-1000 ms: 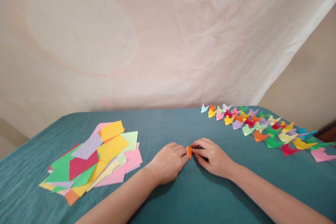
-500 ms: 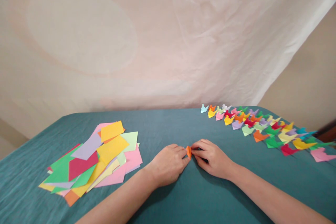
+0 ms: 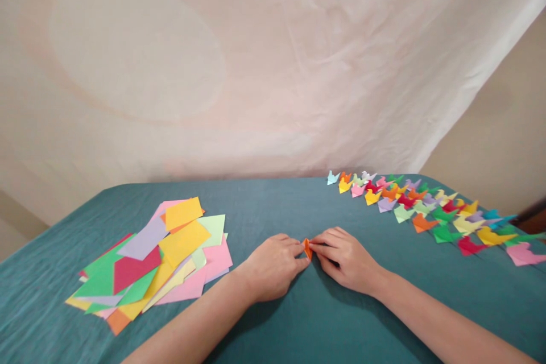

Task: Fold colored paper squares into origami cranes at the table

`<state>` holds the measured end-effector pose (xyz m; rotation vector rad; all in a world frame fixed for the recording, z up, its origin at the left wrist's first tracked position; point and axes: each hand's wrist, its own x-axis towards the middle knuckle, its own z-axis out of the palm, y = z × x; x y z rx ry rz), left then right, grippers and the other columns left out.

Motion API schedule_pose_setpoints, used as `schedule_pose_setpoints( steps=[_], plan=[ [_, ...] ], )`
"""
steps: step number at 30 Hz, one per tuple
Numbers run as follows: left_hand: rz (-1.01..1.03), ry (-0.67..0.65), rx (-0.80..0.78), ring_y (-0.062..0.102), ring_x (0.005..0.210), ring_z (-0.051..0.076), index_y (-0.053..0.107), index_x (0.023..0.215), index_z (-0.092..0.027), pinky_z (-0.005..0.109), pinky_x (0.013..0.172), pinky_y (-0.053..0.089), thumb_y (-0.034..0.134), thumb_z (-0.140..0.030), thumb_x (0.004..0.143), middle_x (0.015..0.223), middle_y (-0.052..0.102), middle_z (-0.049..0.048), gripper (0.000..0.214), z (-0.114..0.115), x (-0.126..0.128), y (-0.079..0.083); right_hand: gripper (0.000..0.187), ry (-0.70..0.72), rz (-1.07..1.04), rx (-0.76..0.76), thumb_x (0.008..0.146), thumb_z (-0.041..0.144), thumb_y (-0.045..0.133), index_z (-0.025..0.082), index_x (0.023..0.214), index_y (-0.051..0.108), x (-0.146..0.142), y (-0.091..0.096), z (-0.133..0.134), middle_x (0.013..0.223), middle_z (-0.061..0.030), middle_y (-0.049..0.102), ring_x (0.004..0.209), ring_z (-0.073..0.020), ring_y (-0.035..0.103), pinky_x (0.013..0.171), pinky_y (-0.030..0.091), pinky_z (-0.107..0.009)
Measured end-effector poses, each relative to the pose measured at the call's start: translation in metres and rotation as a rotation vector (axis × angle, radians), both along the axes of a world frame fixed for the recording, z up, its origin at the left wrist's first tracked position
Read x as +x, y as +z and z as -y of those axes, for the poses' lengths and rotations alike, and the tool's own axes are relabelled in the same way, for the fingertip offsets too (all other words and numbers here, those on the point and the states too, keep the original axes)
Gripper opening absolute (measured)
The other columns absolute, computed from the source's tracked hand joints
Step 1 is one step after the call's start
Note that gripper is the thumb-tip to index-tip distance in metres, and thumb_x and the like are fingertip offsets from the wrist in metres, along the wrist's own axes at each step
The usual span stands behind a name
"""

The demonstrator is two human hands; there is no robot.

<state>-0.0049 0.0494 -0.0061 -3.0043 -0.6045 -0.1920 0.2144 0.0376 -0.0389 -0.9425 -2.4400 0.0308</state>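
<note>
A small folded orange paper (image 3: pixel 307 248) sits between my two hands on the teal tablecloth (image 3: pixel 281 205), near the middle of the table. My left hand (image 3: pixel 273 264) rests on the cloth with its fingertips pinched on the paper's left side. From the right, my right hand (image 3: pixel 343 257) pinches the same paper with thumb and forefinger. Most of the paper is hidden by my fingers.
A loose pile of coloured paper sheets (image 3: pixel 153 256) lies at the left. Several finished small paper birds (image 3: pixel 426 210) in many colours stand in rows at the back right. A pale cloth backdrop (image 3: pixel 256 68) hangs behind the table.
My hands and the orange paper have stayed almost in place; the fingers have only shifted slightly on the paper.
</note>
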Motion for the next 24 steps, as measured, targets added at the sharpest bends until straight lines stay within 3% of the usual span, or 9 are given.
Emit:
schedule_pose_setpoints(
  steps=[5, 11, 15, 18, 24],
  plan=[
    [0.014, 0.001, -0.024, 0.057, 0.100, 0.022, 0.059, 0.100, -0.017, 0.035, 0.090, 0.041, 0.051, -0.017, 0.083, 0.102, 0.063, 0.0093, 0.020, 0.000, 0.000, 0.003, 0.029, -0.013, 0.003, 0.008, 0.084, 0.012, 0.048, 0.019, 0.107, 0.063, -0.002, 0.002, 0.003, 0.100, -0.0092, 0.064, 0.091, -0.0200, 0.055, 0.078, 0.043, -0.037],
    [0.079, 0.014, -0.168, 0.059, 0.095, 0.018, 0.062, 0.095, -0.017, 0.029, 0.086, 0.043, 0.047, -0.009, 0.079, 0.099, 0.066, 0.0056, 0.024, -0.008, -0.003, 0.002, 0.027, 0.039, 0.016, -0.002, 0.084, 0.012, 0.047, 0.019, 0.106, 0.063, -0.004, 0.002, 0.002, 0.099, -0.0093, 0.063, 0.091, -0.0198, 0.055, 0.077, 0.044, -0.036],
    [0.185, 0.120, -0.172, 0.058, 0.096, 0.017, 0.064, 0.091, -0.018, 0.031, 0.088, 0.043, 0.042, -0.004, 0.078, 0.094, 0.066, 0.0041, 0.029, -0.015, -0.006, -0.004, 0.027, 0.023, 0.039, -0.035, 0.084, 0.012, 0.048, 0.019, 0.105, 0.064, -0.004, 0.003, 0.003, 0.098, -0.0087, 0.062, 0.089, -0.0192, 0.055, 0.077, 0.044, -0.035],
    [0.241, 0.159, -0.150, 0.054, 0.102, 0.019, 0.061, 0.102, -0.017, 0.033, 0.091, 0.041, 0.043, -0.005, 0.077, 0.104, 0.064, 0.0055, 0.033, -0.015, -0.005, -0.006, 0.025, 0.002, 0.068, -0.055, 0.084, 0.012, 0.050, 0.020, 0.102, 0.065, -0.005, 0.005, 0.004, 0.097, -0.0081, 0.061, 0.089, -0.0195, 0.054, 0.078, 0.043, -0.035],
    [0.175, 0.070, -0.145, 0.045, 0.114, 0.020, 0.054, 0.116, -0.017, 0.035, 0.097, 0.036, 0.046, -0.009, 0.082, 0.118, 0.057, 0.0057, 0.036, -0.012, -0.002, -0.011, 0.025, -0.017, 0.092, -0.053, 0.085, 0.014, 0.048, 0.018, 0.104, 0.064, -0.007, 0.009, 0.006, 0.096, -0.0087, 0.060, 0.089, -0.0194, 0.053, 0.078, 0.043, -0.035]
  ],
)
